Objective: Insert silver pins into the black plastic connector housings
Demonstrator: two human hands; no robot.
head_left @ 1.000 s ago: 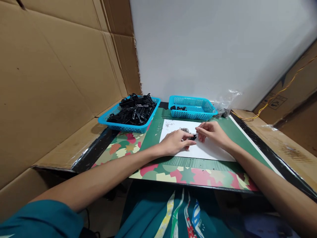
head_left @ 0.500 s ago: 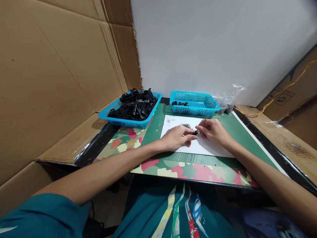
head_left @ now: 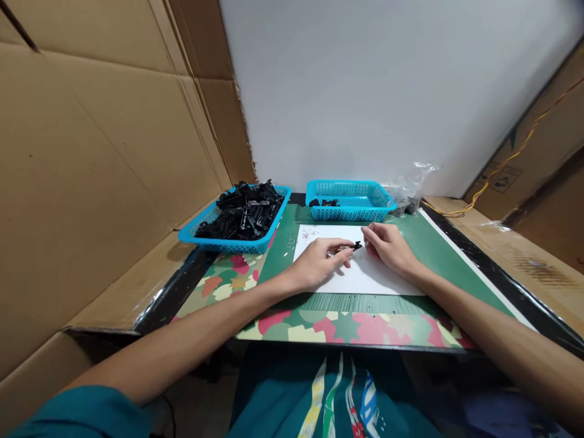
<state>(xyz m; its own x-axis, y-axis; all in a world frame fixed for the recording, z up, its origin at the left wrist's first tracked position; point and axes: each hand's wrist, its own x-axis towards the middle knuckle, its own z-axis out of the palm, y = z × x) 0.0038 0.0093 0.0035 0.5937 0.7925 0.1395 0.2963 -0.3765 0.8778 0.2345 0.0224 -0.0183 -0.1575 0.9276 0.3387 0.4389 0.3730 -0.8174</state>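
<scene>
Shifted since the earlier frame: right hand (head_left: pixel 368 229) lifted away from the small black part (head_left: pixel 357 246), toward the sheet's far edge; left hand (head_left: pixel 349 249) drawn slightly back, so more of that part shows.
Black part: over the white sheet (head_left: pixel 369 277), right of its middle, beyond the left fingertips; its underside is hidden.
Left fingers: thumb and index finger close around the part's hidden end, the other fingers curled below.
Right fingers: thumb and index finger pressed together, pinching a thin tool (head_left: pixel 374 221) that points up; apart from the part.
White sheet: on the green mat (head_left: pixel 456 261), small thin pieces (head_left: pixel 307 233) scattered at its far-left corner.
Mat: patterned strip (head_left: pixel 365 327) along the near edge.
Full basket (head_left: pixel 237 244): blue, at the table's far-left corner, heaped with black pieces (head_left: pixel 249 213).
Second basket (head_left: pixel 356 213): blue, at the far edge, a few dark pieces (head_left: pixel 326 202) at its left end.
Clear bag (head_left: pixel 410 190): just right of the second basket, dark contents at the bottom.
</scene>
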